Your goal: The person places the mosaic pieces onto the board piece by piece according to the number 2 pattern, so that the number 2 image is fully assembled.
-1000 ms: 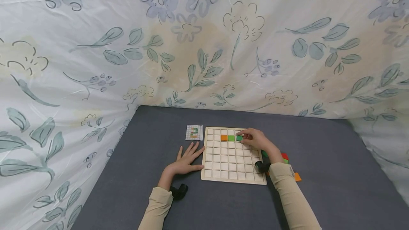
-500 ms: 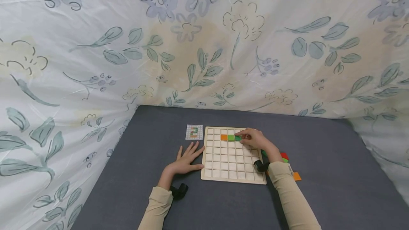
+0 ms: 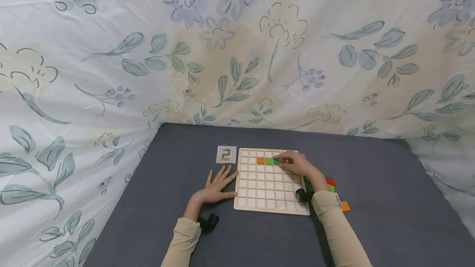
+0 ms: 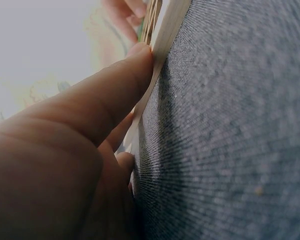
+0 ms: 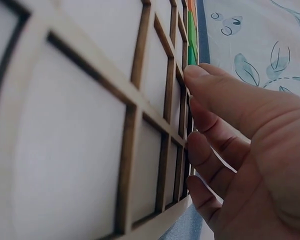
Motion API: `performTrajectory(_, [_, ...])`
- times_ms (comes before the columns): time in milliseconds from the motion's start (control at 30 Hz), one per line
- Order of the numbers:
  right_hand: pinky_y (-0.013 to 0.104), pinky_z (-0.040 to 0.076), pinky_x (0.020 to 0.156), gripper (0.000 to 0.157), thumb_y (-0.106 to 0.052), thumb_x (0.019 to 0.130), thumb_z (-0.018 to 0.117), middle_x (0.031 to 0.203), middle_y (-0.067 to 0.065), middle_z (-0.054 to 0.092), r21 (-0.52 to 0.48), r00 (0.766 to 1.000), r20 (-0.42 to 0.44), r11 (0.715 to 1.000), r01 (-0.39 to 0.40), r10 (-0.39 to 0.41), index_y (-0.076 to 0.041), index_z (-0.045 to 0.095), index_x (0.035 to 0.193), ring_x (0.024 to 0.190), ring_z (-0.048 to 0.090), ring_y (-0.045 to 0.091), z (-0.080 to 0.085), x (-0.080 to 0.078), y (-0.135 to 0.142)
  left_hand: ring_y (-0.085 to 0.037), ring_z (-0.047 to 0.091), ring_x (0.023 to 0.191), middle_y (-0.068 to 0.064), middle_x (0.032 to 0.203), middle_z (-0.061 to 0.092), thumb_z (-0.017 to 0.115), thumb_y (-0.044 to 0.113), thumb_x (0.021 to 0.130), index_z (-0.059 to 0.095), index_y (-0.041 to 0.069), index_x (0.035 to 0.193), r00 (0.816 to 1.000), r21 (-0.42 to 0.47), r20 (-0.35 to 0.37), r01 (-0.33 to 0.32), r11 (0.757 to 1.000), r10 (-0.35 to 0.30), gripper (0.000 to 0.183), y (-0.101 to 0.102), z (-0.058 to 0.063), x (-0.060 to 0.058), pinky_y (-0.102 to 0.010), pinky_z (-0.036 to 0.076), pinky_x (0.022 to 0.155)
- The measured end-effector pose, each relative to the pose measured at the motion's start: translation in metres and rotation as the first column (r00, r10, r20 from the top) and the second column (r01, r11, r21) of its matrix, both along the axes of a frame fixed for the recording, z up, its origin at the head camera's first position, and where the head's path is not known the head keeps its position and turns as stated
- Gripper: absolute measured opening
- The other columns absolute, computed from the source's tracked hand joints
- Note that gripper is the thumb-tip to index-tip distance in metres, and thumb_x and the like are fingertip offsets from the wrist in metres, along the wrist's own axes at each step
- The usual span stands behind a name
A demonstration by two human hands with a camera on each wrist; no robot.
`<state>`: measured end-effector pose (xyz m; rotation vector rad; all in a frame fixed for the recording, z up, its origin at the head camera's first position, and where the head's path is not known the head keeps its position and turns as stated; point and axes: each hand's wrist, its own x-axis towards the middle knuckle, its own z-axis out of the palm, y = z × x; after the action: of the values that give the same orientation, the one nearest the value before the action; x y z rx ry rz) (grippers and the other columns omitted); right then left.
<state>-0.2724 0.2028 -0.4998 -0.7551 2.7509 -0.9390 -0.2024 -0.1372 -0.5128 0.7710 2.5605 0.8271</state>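
The right grip (image 3: 295, 163) pinches a dark green tile (image 3: 276, 162) on the board (image 3: 270, 194), beside the placed green tile (image 3: 269, 160) and orange tile (image 3: 260, 160); the left grip (image 3: 213, 190), fingers spread, touches its edge. Judging by the card (image 3: 226, 154), most remains; loose tiles (image 3: 331, 183) lie rightward.

The worktop (image 3: 389, 205) is dark grey, finely ribbed where the left wrist view shows it close. On it the wooden board (image 3: 265, 184) lies flat. Just left of the board, by its far corner but apart from it, lies the card (image 3: 226, 154). Right of the board, a red tile (image 3: 330, 182) and a green tile (image 3: 332, 188) lie close together; an orange tile (image 3: 345, 206) lies off its near right corner.
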Motion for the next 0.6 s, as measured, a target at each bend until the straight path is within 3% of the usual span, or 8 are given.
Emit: performTrajectory(600, [0.027, 0.044, 0.061, 0.034, -0.013, 0.089, 0.062, 0.097, 0.008, 0.057, -0.114, 0.999, 0.038, 0.993, -0.002, 0.007, -0.005, 0.061, 0.123, 0.071, 0.049, 0.013, -0.0037, 0.0075, 0.0082, -0.031, -0.006, 0.143, -0.011, 0.156, 0.004, 0.053, 0.043, 0.092, 0.019, 0.021, 0.15, 1.0, 0.0, 0.003, -0.005, 1.0, 0.005, 0.071, 0.0013, 0.0036, 0.0015, -0.062, -0.014, 0.106])
